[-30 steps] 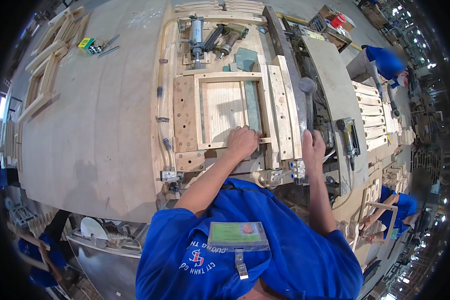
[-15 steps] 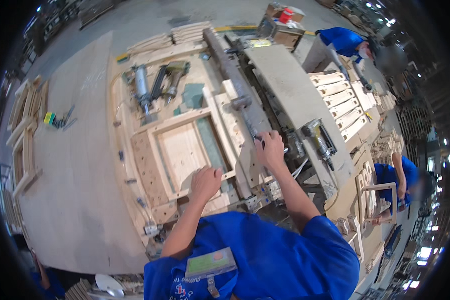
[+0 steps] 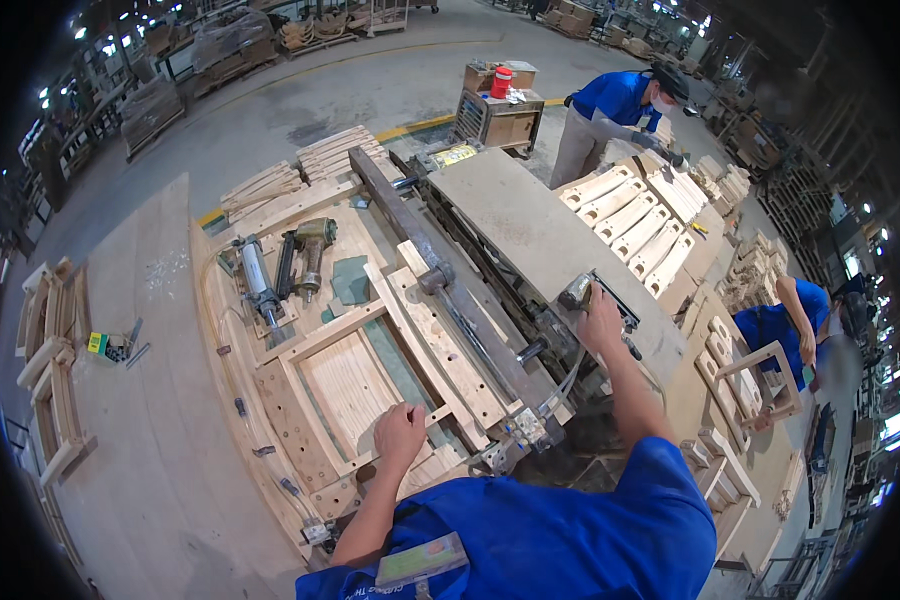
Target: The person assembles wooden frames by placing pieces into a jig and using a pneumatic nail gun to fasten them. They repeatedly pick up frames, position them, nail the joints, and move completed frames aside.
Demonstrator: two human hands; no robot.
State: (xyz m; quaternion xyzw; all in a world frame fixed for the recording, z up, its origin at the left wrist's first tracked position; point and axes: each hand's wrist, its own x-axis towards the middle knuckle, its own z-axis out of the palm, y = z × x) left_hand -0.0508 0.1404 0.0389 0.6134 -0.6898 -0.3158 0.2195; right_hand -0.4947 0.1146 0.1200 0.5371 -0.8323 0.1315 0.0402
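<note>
My right hand (image 3: 600, 322) is closed around the handle of a nail gun (image 3: 576, 290) lying on the long grey-brown board to the right. At the near edge of a rectangular wooden frame (image 3: 315, 405), my left hand (image 3: 400, 435) rests with curled fingers; whatever lies under them is hidden. The frame sits in a wooden jig, with a pale panel (image 3: 352, 385) inside it. Along the frame's right side runs a drilled wooden block (image 3: 455, 350), beside a dark metal clamp bar (image 3: 395, 215).
Two more air tools, a silver one (image 3: 260, 285) and a nail gun (image 3: 310, 255), lie beyond the frame. Slotted wooden parts (image 3: 630, 230) line the right bench. Two people in blue work at the right. Wooden frames (image 3: 55, 350) stand at the left edge.
My right hand has left the clamp bar and moved right onto the nail gun. The clamp bar has shifted away from the frame. My left hand stays near the frame's corner; the view has tilted up.
</note>
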